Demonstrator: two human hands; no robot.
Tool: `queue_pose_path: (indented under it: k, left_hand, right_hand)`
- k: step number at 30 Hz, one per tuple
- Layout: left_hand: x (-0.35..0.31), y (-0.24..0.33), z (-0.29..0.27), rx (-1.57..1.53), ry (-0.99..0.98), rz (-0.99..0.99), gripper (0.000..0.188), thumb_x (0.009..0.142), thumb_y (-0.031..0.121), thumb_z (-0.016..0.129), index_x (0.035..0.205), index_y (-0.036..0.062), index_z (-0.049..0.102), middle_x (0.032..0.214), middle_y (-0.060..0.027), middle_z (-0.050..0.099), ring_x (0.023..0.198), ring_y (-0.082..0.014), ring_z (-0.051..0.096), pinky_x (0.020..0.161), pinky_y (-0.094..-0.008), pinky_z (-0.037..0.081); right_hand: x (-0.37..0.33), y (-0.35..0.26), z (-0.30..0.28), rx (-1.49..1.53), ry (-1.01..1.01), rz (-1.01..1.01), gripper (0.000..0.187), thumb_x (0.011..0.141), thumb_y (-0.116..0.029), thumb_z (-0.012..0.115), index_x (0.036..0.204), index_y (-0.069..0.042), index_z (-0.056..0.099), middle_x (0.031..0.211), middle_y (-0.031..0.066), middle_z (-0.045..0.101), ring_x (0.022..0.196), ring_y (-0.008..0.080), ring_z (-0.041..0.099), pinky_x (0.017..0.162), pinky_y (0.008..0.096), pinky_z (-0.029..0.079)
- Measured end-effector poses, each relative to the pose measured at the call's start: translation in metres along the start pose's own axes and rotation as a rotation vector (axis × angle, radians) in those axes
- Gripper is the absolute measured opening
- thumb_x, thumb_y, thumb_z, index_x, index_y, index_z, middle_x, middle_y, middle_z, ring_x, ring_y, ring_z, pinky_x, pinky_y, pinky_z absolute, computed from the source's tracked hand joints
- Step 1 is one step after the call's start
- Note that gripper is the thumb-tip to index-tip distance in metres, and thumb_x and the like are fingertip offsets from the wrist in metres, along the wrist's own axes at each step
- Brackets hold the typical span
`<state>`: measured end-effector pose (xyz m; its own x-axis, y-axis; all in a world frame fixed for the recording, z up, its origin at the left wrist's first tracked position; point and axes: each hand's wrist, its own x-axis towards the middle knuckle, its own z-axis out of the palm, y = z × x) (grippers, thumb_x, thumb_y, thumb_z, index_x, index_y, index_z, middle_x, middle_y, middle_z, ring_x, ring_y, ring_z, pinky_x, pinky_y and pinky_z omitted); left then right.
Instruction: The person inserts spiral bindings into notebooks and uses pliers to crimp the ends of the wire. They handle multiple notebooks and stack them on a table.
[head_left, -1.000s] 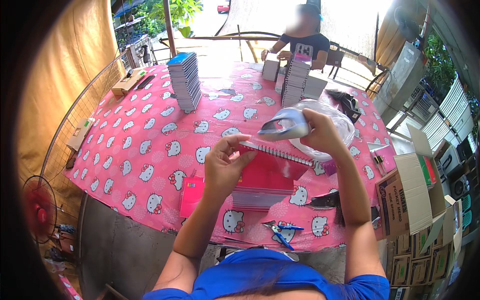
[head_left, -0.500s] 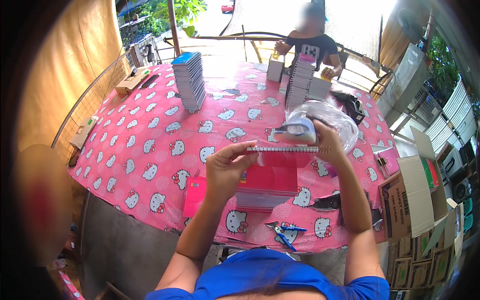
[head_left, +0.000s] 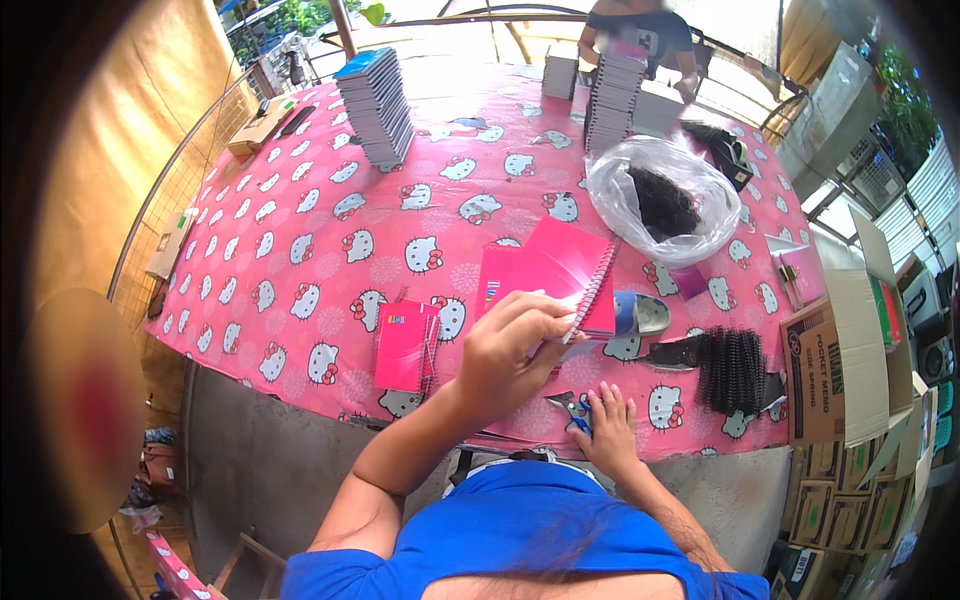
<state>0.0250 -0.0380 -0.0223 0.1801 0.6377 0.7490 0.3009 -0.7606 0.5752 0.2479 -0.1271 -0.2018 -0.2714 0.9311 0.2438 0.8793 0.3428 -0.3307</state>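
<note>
Pink spiral notebook (head_left: pixel 565 262), raised and tilted over a stack of matching notebooks (head_left: pixel 505 268), and it's the left hand (head_left: pixel 518 345) that has it, fingers pinched at the near end of the coil! Closer to the body, the right hand (head_left: pixel 610 430) lies over the blue-handled pliers (head_left: pixel 577 410) by the near edge of the tabletop (head_left: pixel 330 220), its fingers spread, not wrapped round the handles. Handled well, I'd judge, that left pinch stays steady, keeping pages square and wire unbent, while the right palm takes both handles evenly, nose pointed away from the glossy covers. On to the print, working outward: small boxes (head_left: pixel 812 500) piled at lower right carry labels, and the open carton (head_left: pixel 815 375) shows bold dark lettering down its side. Over left, the pair of pink notebooks (head_left: pixel 403 345) wears a small multicoloured title; the stack's top cover has one too, partly hidden. Black coil bundle (head_left: pixel 738 370), clear bag (head_left: pixel 725 225) with dark coils inside: no print I can make out. Farther off, the blue-topped stack (head_left: pixel 375 110) gives away no readable titles, and beyond it a co-worker (head_left: pixel 640 40) has a pale panel on a dark shirt, illegible from here.
</note>
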Motion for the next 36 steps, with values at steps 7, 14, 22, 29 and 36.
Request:
queue_pose_path:
  k: [7, 14, 22, 29, 36]
  left_hand:
    - [-0.001, 0.0, 0.009, 0.025, 0.107, 0.057, 0.023, 0.068, -0.003, 0.08, 0.082, 0.0028, 0.063, 0.088, -0.0125, 0.068, 0.083, -0.022, 0.067, 0.081, -0.0382, 0.053]
    - [-0.002, 0.006, 0.01, -0.013, 0.092, 0.018, 0.022, 0.068, -0.007, 0.076, 0.083, 0.0011, 0.063, 0.089, -0.0137, 0.069, 0.083, -0.0243, 0.067, 0.08, -0.0383, 0.053]
    - [-0.007, 0.003, 0.001, -0.018, 0.191, 0.231, 0.022, 0.07, -0.009, 0.073, 0.086, 0.0013, 0.063, 0.088, -0.0136, 0.067, 0.084, -0.0267, 0.067, 0.072, -0.034, 0.054]
    - [-0.099, -0.085, -0.081, -0.294, 1.018, -0.446, 0.018, 0.091, 0.014, 0.065, 0.086, 0.0085, 0.049, 0.094, -0.0057, 0.061, 0.083, -0.0086, 0.055, 0.072, -0.0233, 0.046]
    - [-0.197, -0.142, -0.105, 0.666, 0.601, -1.081, 0.038, 0.084, 0.023, 0.072, 0.104, -0.001, 0.051, 0.117, -0.0152, 0.056, 0.106, -0.021, 0.053, 0.093, -0.0351, 0.041]
  right_hand:
    - [0.05, -0.06, -0.13, 0.571, 0.198, -0.007, 0.041, 0.077, -0.011, 0.074, 0.113, 0.002, 0.059, 0.106, 0.0184, 0.061, 0.097, 0.0301, 0.06, 0.083, 0.037, 0.049]
    - [0.087, -0.079, -0.157, 0.472, 0.314, -0.208, 0.044, 0.074, -0.011, 0.077, 0.113, 0.0, 0.061, 0.108, 0.0155, 0.062, 0.097, 0.0283, 0.061, 0.079, 0.0372, 0.051]
    - [0.085, -0.069, -0.121, 2.065, -0.417, 0.324, 0.034, 0.088, -0.017, 0.065, 0.108, 0.011, 0.06, 0.096, 0.0197, 0.067, 0.087, 0.0233, 0.066, 0.079, 0.0355, 0.055]
    - [0.03, -0.019, -0.023, 0.284, -0.018, 0.06, 0.039, 0.075, -0.021, 0.076, 0.107, -0.003, 0.064, 0.109, 0.0161, 0.064, 0.11, 0.0329, 0.057, 0.092, 0.0436, 0.044]
    - [0.05, 0.117, -0.064, -0.017, 0.47, 0.292, 0.034, 0.077, -0.025, 0.071, 0.098, 0.001, 0.064, 0.118, 0.0226, 0.058, 0.112, 0.0378, 0.052, 0.097, 0.0466, 0.039]
